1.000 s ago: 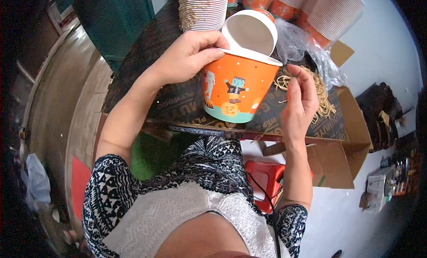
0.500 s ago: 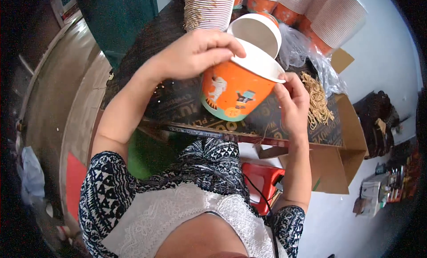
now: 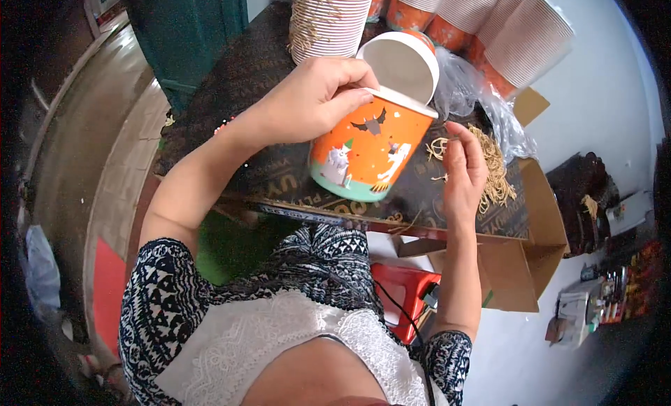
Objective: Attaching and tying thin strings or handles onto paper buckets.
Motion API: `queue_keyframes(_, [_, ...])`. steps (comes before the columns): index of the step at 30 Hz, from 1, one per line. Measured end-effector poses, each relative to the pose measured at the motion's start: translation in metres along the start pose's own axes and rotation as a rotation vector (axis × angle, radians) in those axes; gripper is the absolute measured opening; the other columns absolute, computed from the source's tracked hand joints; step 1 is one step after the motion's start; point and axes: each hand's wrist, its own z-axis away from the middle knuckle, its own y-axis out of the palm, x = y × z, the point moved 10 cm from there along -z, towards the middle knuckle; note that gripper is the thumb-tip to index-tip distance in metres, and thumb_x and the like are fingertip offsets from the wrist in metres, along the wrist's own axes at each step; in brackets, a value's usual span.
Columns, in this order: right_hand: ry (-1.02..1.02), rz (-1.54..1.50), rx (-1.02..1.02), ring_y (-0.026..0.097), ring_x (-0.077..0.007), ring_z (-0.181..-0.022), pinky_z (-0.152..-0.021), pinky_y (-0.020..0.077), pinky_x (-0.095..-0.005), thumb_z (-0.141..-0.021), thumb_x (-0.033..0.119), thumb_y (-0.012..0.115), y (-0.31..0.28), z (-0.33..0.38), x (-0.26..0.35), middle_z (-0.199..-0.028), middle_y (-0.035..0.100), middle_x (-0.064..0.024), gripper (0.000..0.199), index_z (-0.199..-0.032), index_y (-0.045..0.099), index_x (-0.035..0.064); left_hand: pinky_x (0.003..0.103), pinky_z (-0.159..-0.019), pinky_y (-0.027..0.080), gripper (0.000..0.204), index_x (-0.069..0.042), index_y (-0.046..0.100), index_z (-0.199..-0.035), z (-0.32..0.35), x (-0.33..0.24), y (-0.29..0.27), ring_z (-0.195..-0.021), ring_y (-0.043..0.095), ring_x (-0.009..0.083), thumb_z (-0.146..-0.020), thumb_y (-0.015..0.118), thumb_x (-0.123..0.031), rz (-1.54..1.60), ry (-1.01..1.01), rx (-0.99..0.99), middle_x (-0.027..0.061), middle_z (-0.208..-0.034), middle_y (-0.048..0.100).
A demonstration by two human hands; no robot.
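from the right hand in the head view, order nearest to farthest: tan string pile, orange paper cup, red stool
1. tan string pile: touching the right hand, just to its right.
2. orange paper cup: close on its left, in the left hand.
3. red stool: well below, under the table.

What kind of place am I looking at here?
Probably a small home or shop packing spot: tall stacks of paper cups at the back of a dark table, an open cardboard box, and the left hand holding an orange paper cup.

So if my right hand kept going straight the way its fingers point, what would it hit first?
Probably the clear plastic bag: the right hand points up-picture past the straw-coloured strands. Depth is unclear.
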Motion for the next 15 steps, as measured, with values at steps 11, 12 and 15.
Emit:
queue_keyframes(11, [0.047,-0.388,0.045,0.052,-0.0066,-0.075,-0.066,0.0395,-0.0189,-0.096,0.015,0.059,0.031,0.055,0.015,-0.082,0.057,-0.0003,0.033,-0.123,0.054,-0.0031,0.042,-0.08,0.048,0.012,-0.002,0.063,-0.087,0.036,-0.029,0.07,-0.084,0.061,0.034,-0.076,0.068,-0.003,-0.384,0.182,0.01,0.0142,-0.084,0.061])
queue_keyframes(12, [0.06,-0.38,0.052,0.051,-0.0066,-0.075,-0.066,0.0391,-0.0187,-0.096,0.015,0.059,0.032,0.059,0.014,-0.082,0.057,-0.0006,0.033,-0.123,0.054,-0.0034,0.042,-0.08,0.048,0.012,-0.002,0.063,-0.087,0.037,-0.034,0.071,-0.084,0.061,0.034,-0.076,0.068,-0.003,-0.382,0.184,0.02,0.0142,-0.084,0.061])
queue_keyframes(15, [0.055,-0.372,0.054,0.052,-0.0069,-0.074,-0.065,0.0374,-0.0185,-0.096,0.014,0.058,0.034,0.065,0.013,-0.081,0.056,-0.0009,0.033,-0.123,0.053,-0.0036,0.048,-0.095,0.041,0.012,-0.003,0.061,-0.086,0.032,-0.042,0.069,-0.099,0.057,0.0349,-0.077,0.068,-0.005,-0.376,0.176,0.002,0.013,-0.094,0.06])
